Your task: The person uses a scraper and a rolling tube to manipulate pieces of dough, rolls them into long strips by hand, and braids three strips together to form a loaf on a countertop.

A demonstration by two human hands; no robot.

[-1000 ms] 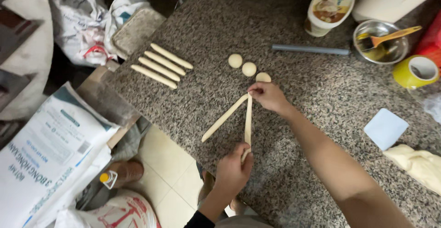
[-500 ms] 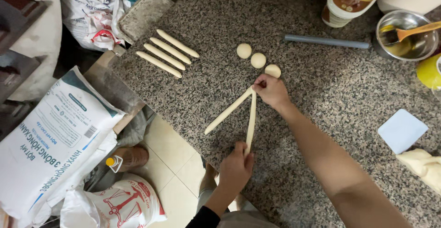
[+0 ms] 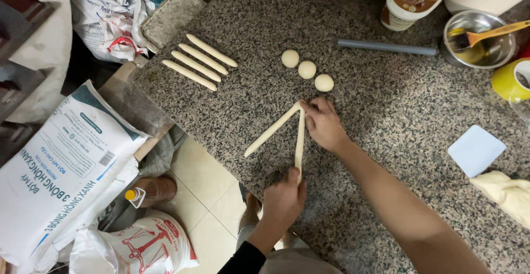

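On the speckled granite counter (image 3: pixel 386 119), near its front edge, two dough ropes (image 3: pixel 287 133) meet in a V. The right hand (image 3: pixel 323 125) pinches the joined tip; the left hand (image 3: pixel 282 199) grips one rope's near end. Three dough balls (image 3: pixel 307 70) lie just beyond.

The left hand (image 3: pixel 282 199) ends in a black sleeve; the right hand (image 3: pixel 324 125) and forearm look bare.

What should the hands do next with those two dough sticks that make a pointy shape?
Probably cross the two dough strips to start a twist. The right hand pins their joined tips, the left hand holds one strip's free end, and the other end lies loose on the granite counter.
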